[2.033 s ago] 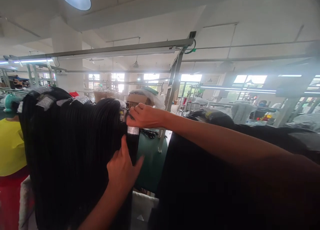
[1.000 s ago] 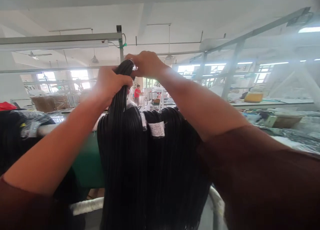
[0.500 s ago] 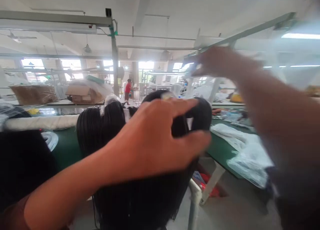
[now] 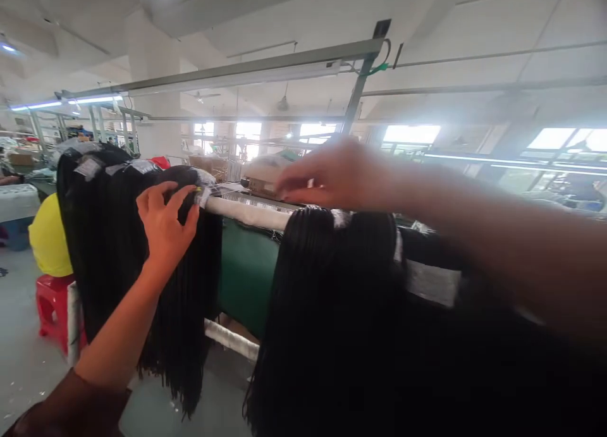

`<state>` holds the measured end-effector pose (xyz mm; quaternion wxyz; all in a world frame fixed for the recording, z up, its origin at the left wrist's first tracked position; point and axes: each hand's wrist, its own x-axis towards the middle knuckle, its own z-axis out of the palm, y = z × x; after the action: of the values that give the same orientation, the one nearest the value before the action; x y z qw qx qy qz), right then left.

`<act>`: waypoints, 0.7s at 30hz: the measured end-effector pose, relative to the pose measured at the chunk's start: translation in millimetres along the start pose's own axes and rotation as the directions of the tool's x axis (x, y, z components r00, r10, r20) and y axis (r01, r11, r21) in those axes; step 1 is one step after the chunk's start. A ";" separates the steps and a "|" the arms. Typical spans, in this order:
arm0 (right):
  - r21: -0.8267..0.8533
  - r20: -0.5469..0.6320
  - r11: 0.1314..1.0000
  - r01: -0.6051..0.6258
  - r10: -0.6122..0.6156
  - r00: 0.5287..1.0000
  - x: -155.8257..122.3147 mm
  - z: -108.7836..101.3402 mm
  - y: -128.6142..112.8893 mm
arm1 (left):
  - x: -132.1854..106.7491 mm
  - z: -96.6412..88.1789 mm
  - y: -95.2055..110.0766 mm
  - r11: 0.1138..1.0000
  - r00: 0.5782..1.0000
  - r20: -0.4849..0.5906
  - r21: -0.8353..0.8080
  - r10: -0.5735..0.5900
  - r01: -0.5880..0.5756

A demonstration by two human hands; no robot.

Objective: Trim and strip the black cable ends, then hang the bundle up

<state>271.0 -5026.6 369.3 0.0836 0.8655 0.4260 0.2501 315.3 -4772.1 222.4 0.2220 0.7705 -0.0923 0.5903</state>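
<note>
Bundles of thin black cords (image 4: pixel 180 298) hang over a pale, wrapped rail (image 4: pixel 251 212). My left hand (image 4: pixel 165 225) is at the top of the left bundle, its fingers curved and apart, with the thumb and forefinger near a white tag (image 4: pixel 203 193). Whether the fingertips touch the bundle I cannot tell. Above a second cord bundle (image 4: pixel 308 266) to the right is my right hand (image 4: pixel 332 174), smeared by motion with its fingers bent forward. Anything between those fingers is too blurred to make out. A white label (image 4: pixel 432 284) lies on the dark bundles under my right forearm.
A red stool (image 4: pixel 52 310) with a yellow rounded thing (image 4: pixel 50 238) above it stands at the far left. A green surface (image 4: pixel 241 272) shows behind the rail. Beyond it are a cardboard box (image 4: pixel 260 178) and a lamp frame (image 4: pixel 237 76). A lower wrapped bar (image 4: pixel 232 339) crosses beneath.
The view has swung left, bringing more hanging bundles, the stool and the yellow thing into sight. My left hand has moved from the middle bundle to the left one. My right hand has come lower.
</note>
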 end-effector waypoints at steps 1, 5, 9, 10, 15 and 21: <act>0.001 0.042 1.000 0.020 -0.020 0.999 21.2 10.9 -8.7 | 2.2 -0.2 -11.1 0.998 1.000 0.014 0.063 0.016 -0.017; -0.069 0.039 0.996 0.058 -0.056 0.998 85.7 53.2 -24.8 | 4.6 0.1 -29.5 0.985 0.996 0.081 0.161 0.043 -0.056; -0.117 0.002 0.989 0.086 -0.086 0.996 116.9 81.1 -24.8 | 8.1 0.5 -39.1 0.987 0.990 0.125 0.135 0.071 -0.088; -0.118 -0.009 0.988 0.104 -0.106 0.994 120.4 85.5 -24.1 | 10.8 -0.3 -43.7 0.989 0.987 0.137 0.111 0.085 -0.101; -0.121 -0.054 0.967 0.226 -0.233 0.971 121.8 100.9 -17.2 | 27.7 -5.0 -71.0 0.984 0.960 0.216 -0.044 0.180 -0.175; -0.337 0.027 0.884 0.324 -0.335 0.942 114.0 109.2 -18.1 | 34.1 0.1 -80.7 0.976 0.957 0.205 -0.105 0.208 -0.189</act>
<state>371.9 -4919.1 310.1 0.2646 0.7494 0.5188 0.3149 357.8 -4696.7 236.0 0.1827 0.8064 -0.2176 0.5186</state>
